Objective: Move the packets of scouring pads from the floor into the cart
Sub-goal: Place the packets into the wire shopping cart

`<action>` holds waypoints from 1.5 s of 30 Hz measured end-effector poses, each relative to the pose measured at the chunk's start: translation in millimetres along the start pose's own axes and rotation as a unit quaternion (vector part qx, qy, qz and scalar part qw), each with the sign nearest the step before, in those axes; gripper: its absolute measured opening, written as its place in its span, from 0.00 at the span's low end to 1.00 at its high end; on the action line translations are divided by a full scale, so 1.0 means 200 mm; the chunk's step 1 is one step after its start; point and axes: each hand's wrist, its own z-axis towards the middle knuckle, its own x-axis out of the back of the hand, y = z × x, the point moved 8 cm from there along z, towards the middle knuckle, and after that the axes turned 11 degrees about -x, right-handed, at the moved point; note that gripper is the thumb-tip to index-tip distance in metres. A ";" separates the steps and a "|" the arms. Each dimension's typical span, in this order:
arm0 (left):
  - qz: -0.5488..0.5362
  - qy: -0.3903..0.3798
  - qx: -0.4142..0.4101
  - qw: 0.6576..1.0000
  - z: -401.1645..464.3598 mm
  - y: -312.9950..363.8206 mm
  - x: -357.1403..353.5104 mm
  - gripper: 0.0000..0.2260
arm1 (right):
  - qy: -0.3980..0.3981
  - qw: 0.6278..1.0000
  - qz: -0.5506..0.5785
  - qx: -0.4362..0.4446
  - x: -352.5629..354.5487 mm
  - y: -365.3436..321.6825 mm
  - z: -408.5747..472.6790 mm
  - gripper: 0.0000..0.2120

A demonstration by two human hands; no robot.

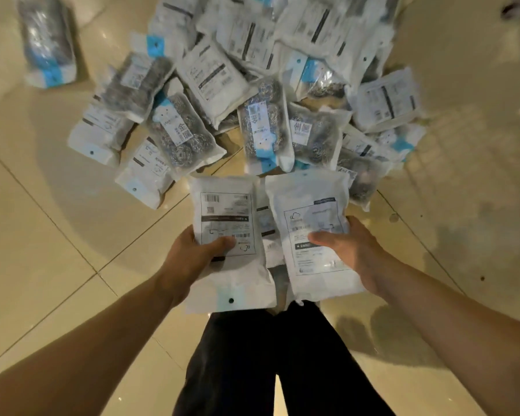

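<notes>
Left hand [192, 253] grips white packet [227, 235], thumb on label. Right hand [351, 250] grips second packet [309, 223]. Packet heap [252, 100] on tiled floor [42, 235] beyond.

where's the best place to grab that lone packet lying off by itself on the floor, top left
Take the lone clear packet of grey scouring pads across its bulging middle, coming from above with the grip spanning its two long sides. It lies flat on the beige tiled floor, apart from the pile, so both sides look open.

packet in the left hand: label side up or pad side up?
Label side up. The packet in the left hand shows its white printed back with barcode; no pads visible.
</notes>
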 end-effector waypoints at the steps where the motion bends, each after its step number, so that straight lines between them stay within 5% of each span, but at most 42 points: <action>1: -0.004 -0.010 -0.008 1.000 -0.11 0.07 -0.01 0.24 | -0.008 1.000 0.010 0.004 0.02 0.00 -0.12 0.32; 9: 0.032 -0.098 -0.118 0.988 -1.11 0.79 -0.08 0.27 | -0.044 0.992 0.094 0.066 0.33 -0.10 -1.24 0.20; 14: 0.042 -0.124 -0.178 0.975 -1.75 1.23 -0.15 0.24 | -0.014 0.987 0.126 0.103 0.63 -0.11 -1.97 0.24; 18: 0.036 -0.134 -0.205 0.969 -2.13 1.50 -0.23 0.23 | 0.057 0.980 0.132 0.134 0.85 -0.07 -2.47 0.16; 21: 0.035 -0.159 -0.220 0.962 -2.32 1.65 -0.31 0.23 | 0.126 0.965 0.152 0.172 1.00 -0.02 -2.76 0.22; 32: 0.084 -0.247 -0.372 0.891 -2.56 2.26 -0.44 0.21 | 0.188 0.886 0.352 0.237 1.12 -0.02 -3.28 0.17; 45: 0.125 -0.281 -0.353 0.884 -2.71 2.37 -0.62 0.26 | 0.194 0.841 0.432 0.262 1.20 0.17 -3.54 0.15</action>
